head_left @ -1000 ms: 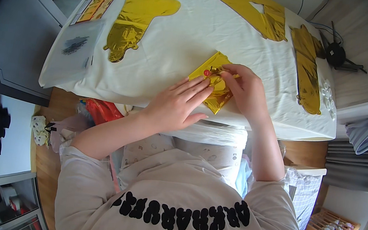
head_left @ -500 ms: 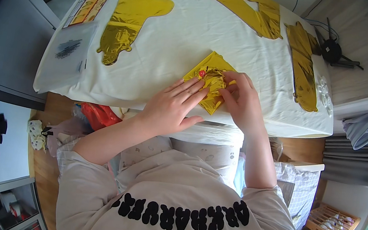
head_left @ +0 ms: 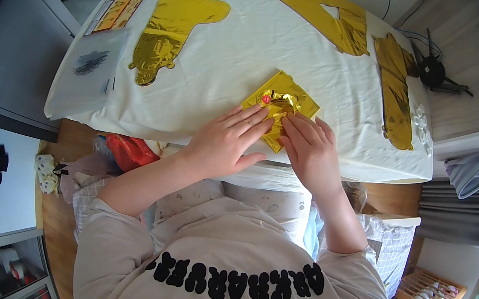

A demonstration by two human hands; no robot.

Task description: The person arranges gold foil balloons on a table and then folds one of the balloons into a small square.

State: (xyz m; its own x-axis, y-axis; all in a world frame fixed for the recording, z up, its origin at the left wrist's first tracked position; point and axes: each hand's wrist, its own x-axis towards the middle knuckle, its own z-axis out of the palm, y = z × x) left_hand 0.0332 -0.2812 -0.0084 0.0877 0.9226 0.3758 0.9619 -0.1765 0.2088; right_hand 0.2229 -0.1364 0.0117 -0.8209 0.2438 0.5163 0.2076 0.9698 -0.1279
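A folded gold foil balloon (head_left: 298, 92) lies as a creased square near the front edge of the white-covered table, one corner pointing away from me. A small round red spot (head_left: 266, 99) sits on its wrinkled middle. My left hand (head_left: 224, 139) lies flat over its left part, fingers stretched out. On the near right part, my right hand (head_left: 313, 150) presses down with its fingers extended. Both hands rest on the foil without gripping it, and they hide its near sides.
Flat gold foil balloons lie around the white tablecloth (head_left: 216, 54): one at left (head_left: 174, 24), one at the back (head_left: 331, 18), one at right (head_left: 393, 91). A clear plastic bag (head_left: 87, 76) and a printed sheet (head_left: 118, 7) lie at far left. A black router-like device (head_left: 433, 69) stands at the right.
My right hand has gone from curled fingers pinching at the foil's right side to lying flat on it. The foil's right corner now shows, spread flatter. My left hand has barely moved.
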